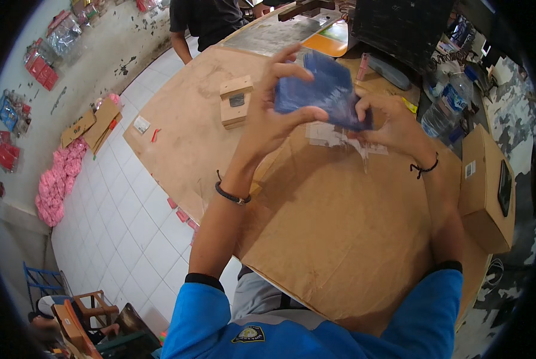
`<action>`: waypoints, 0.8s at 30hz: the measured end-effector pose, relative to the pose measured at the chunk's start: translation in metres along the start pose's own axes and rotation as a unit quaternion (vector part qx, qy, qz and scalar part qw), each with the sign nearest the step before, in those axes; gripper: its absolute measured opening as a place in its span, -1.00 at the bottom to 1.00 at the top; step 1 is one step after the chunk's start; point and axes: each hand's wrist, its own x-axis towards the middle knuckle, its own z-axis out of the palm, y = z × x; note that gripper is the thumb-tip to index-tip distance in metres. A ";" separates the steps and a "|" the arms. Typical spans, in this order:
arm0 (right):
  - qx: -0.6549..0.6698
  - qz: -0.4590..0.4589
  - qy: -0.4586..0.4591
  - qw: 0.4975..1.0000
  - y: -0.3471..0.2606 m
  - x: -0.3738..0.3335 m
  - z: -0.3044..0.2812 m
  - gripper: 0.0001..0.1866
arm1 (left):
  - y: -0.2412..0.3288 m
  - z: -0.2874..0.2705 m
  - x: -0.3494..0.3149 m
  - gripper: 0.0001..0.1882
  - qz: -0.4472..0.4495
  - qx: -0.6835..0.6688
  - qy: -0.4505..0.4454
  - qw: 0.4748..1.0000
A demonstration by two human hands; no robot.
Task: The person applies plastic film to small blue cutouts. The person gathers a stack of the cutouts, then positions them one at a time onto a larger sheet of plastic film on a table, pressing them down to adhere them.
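Note:
Above the table I hold up a blue, shiny, roughly square piece (316, 84); it looks like a stack of plastic sheets or a plastic pouch, and blur hides which. My left hand (274, 105) grips its left side, thumb across the near face and fingers curved around the upper edge. At its lower right corner, my right hand (393, 119) pinches it between thumb and bent fingers. Clear tape strips (340, 137) lie stuck on the tabletop beneath. Left of my left wrist sits a small wooden block (237, 99) with a dark square on top.
The brown tabletop (334, 221) stretches under my arms. On the right stand a cardboard box (480, 191) with a black phone (505, 188) on it, and a plastic bottle (444, 105). A black cabinet (399, 36) stands behind. Across the table is another person (208, 24).

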 end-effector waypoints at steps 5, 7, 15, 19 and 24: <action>-0.193 -0.065 0.158 0.966 0.005 0.001 -0.007 -0.63 | 0.015 0.008 -0.006 -0.21 -0.129 -0.159 0.043 0.978; -0.254 -0.097 0.199 0.942 0.004 0.003 -0.010 -0.64 | 0.012 0.007 -0.006 -0.34 -0.176 -0.227 0.031 0.957; -0.326 -0.154 0.233 0.903 0.009 0.001 -0.007 -0.69 | 0.006 0.011 -0.009 -0.66 -0.244 -0.173 -0.013 0.954; -0.327 -0.167 0.231 0.901 0.015 -0.001 -0.006 -0.71 | 0.002 0.016 -0.015 -0.66 -0.242 -0.170 -0.009 0.955; -0.337 -0.130 0.195 0.912 0.043 -0.012 0.003 -0.72 | -0.016 0.023 -0.017 -0.63 -0.275 -0.099 -0.031 0.956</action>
